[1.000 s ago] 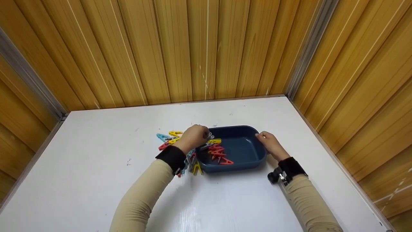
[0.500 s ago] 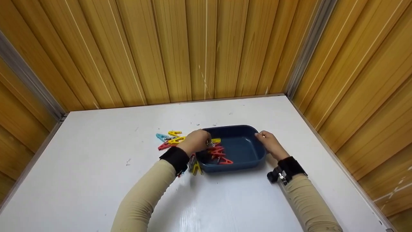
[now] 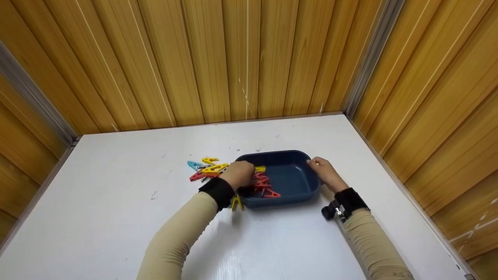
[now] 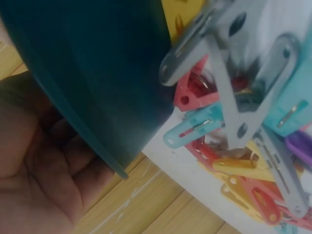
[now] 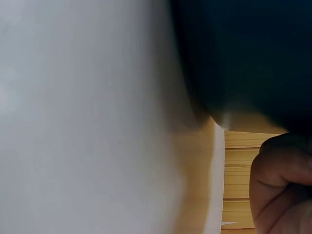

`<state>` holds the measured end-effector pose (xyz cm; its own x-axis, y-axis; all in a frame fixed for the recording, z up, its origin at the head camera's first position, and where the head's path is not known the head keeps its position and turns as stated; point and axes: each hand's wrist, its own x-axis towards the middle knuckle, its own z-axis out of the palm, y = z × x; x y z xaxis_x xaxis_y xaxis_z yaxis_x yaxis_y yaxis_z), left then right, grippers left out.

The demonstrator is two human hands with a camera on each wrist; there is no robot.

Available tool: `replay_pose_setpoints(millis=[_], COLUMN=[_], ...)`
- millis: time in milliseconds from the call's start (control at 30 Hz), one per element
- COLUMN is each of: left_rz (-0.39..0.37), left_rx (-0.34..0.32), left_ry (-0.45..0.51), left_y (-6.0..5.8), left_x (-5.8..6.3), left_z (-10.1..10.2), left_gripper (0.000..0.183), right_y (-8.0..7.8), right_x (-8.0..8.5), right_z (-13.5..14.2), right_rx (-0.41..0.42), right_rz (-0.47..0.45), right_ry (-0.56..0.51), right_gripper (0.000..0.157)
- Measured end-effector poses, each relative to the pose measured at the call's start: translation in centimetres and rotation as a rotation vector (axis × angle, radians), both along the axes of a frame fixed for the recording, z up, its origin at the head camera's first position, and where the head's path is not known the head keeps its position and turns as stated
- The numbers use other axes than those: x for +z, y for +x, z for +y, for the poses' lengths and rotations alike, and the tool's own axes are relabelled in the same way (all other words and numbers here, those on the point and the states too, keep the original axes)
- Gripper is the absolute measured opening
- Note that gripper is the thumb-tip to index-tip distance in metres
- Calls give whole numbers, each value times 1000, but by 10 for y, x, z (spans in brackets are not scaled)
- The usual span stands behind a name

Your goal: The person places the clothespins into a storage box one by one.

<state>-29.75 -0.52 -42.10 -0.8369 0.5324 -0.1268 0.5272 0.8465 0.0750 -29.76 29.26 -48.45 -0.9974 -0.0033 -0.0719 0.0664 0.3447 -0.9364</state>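
A dark blue plastic tub (image 3: 288, 201) stands on the table, with red clothespins (image 3: 261, 182) and a yellow clothespin (image 3: 260, 169) in its left part. My left hand (image 3: 240, 173) reaches over the tub's left side, its fingers bent down inside. What its fingertips hold, if anything, is hidden in the head view; the left wrist view shows the palm (image 4: 44, 165) behind the tub's rim (image 4: 78, 129). My right hand (image 3: 327, 174) grips the tub's right rim, thumb on top. Outside the tub's left wall, grey clothespins (image 4: 226, 97) and others lie heaped, partly under my left wrist.
Yellow (image 3: 214, 168), light blue (image 3: 193, 165) and red clothespins (image 3: 197, 176) lie loose left of the tub. Another yellow clothespin (image 3: 236, 203) lies by its front left corner. Wood-patterned panels (image 3: 218, 62) enclose the back and sides of the white table (image 3: 116, 202).
My left hand has carried a grey clothespin over the tub's left rim and dipped lower into the tub, where the clothespin is out of sight. My right hand has stayed on the rim.
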Motion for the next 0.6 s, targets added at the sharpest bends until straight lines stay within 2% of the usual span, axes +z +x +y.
replay_pose_setpoints(millis=[100,200,367,500,600], left_rz=[-5,12,7,1,26], left_rx=[5,1,17,31,32], left_ry=[-55,-68,-32,8,34], left_y=[0,-1,-2,-1,-1], left_x=[-2,-3,-5,-7,-9], left_z=[3,4,3,3,2], left_gripper=[22,24,27,25,20], right_y=[0,0,-2,-1,-1], right_x=[0,-1,-3,-4,-4], right_z=[0,0,0,-1,-1], right_rx=[-2,-7,-17,-16,-21], right_rz=[7,5,-3,-6,-5], right_ry=[-2,0,-4,-8,-14], right_gripper=[28,29,29,28,28])
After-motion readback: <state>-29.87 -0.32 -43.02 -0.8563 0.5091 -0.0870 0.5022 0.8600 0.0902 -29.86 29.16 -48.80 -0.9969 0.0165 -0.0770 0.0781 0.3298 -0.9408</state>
